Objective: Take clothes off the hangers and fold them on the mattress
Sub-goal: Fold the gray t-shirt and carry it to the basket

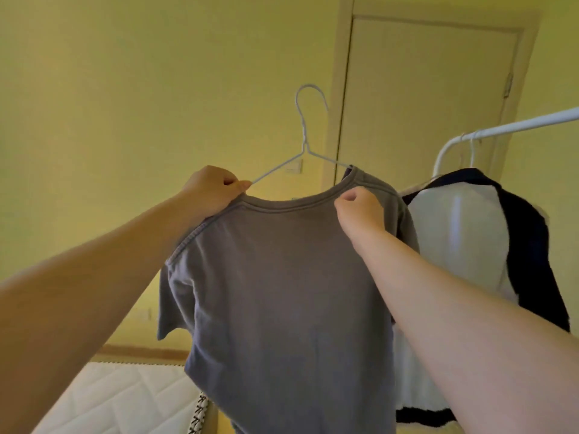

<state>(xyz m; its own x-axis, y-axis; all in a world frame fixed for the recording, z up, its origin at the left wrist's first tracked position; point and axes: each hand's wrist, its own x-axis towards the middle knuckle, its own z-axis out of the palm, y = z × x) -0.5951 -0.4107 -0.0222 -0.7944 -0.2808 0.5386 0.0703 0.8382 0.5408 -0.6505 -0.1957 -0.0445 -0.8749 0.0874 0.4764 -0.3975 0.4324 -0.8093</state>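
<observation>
Both forearms reach up and forward, raised in front of the head. The left hand [213,191] is curled over the left shoulder of a grey T-shirt [282,292], its fingers [233,184] closed on the cloth and on the sloping arm of a white wire hanger [305,145] that comes out just past the fingertips. The right hand [360,214] is bent at the wrist, and its fingers pinch the collar near the shirt's other shoulder.

The hanger's hook stands free in the air above and between the two sets of fingers, and the shirt hangs below them. Beyond the right fingers, a black-and-white top [463,239] hangs from a white rail [517,125]. The mattress [119,399] lies well below the left fingers.
</observation>
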